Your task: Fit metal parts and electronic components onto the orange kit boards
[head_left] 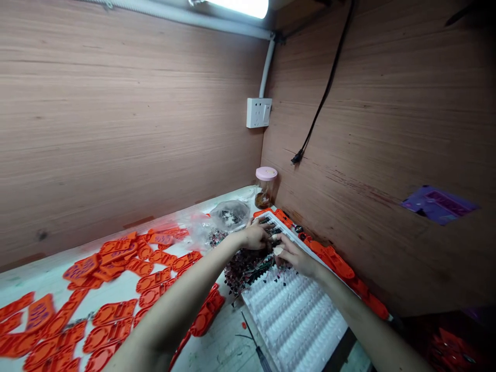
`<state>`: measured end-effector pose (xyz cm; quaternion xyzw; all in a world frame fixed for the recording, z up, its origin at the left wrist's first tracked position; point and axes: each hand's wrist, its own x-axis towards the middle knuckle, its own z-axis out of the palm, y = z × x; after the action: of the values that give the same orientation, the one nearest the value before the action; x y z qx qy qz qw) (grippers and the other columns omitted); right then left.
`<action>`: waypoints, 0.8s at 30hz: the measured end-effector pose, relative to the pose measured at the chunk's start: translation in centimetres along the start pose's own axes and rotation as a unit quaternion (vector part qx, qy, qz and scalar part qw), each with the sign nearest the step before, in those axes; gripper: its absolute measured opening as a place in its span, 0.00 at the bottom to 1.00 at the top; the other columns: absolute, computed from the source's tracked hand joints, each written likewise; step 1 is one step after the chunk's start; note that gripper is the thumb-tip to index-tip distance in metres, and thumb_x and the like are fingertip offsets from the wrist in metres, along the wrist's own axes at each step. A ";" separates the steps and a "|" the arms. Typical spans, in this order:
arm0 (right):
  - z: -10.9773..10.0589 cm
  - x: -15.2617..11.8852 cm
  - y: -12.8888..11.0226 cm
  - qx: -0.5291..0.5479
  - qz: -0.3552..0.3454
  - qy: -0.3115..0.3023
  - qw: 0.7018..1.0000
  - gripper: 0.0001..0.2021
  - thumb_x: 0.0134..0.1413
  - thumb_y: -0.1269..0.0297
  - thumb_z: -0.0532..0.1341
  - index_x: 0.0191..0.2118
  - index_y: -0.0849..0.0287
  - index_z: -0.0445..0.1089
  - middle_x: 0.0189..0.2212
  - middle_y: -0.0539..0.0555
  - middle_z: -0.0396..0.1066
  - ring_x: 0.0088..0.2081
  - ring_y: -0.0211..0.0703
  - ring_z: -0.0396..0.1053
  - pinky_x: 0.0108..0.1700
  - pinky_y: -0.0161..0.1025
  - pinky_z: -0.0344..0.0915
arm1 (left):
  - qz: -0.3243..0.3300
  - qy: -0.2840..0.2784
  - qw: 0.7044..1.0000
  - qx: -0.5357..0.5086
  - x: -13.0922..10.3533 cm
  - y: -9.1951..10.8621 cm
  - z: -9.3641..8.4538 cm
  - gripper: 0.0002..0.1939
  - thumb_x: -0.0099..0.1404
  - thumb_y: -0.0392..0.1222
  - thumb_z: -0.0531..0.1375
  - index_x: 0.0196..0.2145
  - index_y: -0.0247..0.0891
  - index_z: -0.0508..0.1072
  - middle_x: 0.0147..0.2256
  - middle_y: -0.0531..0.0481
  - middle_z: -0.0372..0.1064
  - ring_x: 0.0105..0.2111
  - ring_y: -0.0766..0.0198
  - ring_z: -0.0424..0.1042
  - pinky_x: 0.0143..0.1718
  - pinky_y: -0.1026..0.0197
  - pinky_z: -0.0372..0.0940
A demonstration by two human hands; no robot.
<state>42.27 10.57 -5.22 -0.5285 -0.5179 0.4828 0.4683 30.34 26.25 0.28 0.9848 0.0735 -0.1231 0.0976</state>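
Observation:
My left hand (256,235) reaches over the far end of a white ridged foam tray (294,315), above a heap of small dark wired parts (242,268). Close beside it on the right, my right hand (292,254) has its fingers bent over the tray, near the same heap. The fingers of both hands are curled, and whatever lies between them is too small to make out. More dark parts sit in the tray's far rows, partly hidden by the hands.
Many orange plastic pieces (116,312) cover the table's left side, and others line the right wall. A clear bag (231,214) and a pink-lidded jar (265,187) stand behind the hands. A screwdriver (262,357) lies beside the tray. A black cable (323,98) hangs on the right.

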 end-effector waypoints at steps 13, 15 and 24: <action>1.7 0.2 -1.1 -0.145 -0.062 0.037 0.987 0.13 0.58 0.59 0.53 0.47 0.57 0.57 0.35 0.51 0.63 0.37 0.41 0.62 0.41 0.39 0.59 | 0.000 0.089 0.996 0.023 -1.9 0.4 0.5 0.13 0.59 0.44 0.58 0.43 0.46 0.74 0.59 0.50 0.57 0.62 0.43 0.41 0.59 0.34 0.36; 2.0 0.3 -1.0 -0.133 -0.071 0.052 0.987 0.12 0.59 0.58 0.52 0.47 0.57 0.56 0.33 0.50 0.63 0.36 0.41 0.62 0.40 0.39 0.59 | -0.007 0.076 0.997 0.016 -2.4 0.5 0.6 0.24 0.53 0.52 0.63 0.47 0.43 0.72 0.62 0.44 0.51 0.62 0.36 0.39 0.58 0.29 0.33; 1.9 0.5 -1.2 -0.097 0.010 0.050 0.994 0.12 0.59 0.55 0.50 0.43 0.56 0.56 0.29 0.49 0.64 0.32 0.40 0.62 0.37 0.40 0.58 | -0.040 0.093 0.995 -0.025 -2.7 0.3 0.9 0.20 0.59 0.42 0.55 0.50 0.46 0.66 0.61 0.48 0.52 0.62 0.43 0.43 0.58 0.32 0.40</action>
<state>40.23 11.11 -4.25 -0.5999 -0.5327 0.4085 0.4353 27.63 25.41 0.14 0.9855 0.1244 -0.0329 0.1102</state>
